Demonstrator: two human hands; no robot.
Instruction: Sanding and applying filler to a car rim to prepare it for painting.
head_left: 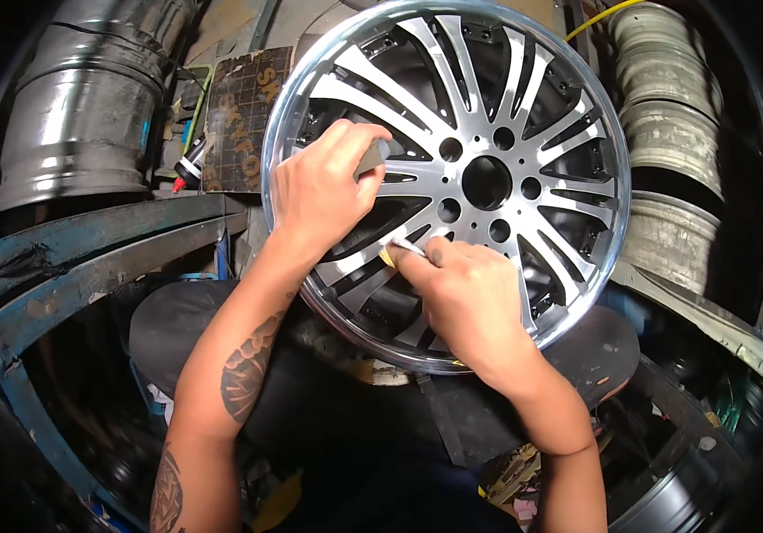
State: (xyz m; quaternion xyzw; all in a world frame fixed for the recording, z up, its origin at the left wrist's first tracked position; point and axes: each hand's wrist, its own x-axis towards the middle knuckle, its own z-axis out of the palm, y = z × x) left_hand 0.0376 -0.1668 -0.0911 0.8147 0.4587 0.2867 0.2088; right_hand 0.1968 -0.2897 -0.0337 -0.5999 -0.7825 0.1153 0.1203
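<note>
I judged wheel (488, 149) finishing underway: left hand (328, 173) gripped block (370, 161), right hand (475, 289) pinched tool (408, 247) at eight o'clock, next needing steady strokes.

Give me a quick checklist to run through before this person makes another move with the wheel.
1. Wheel face visible, spokes up: ok.
2. Left hand gripping the grey block: ok.
3. Right hand pinching the slim pale item: ok.
4. Grey block touching the wheel: cannot tell; the hand hides its lower side.
5. Wheel firmly supported: cannot tell; its underside is hidden.
6. Hands gloved: not ok; both are bare.
</note>
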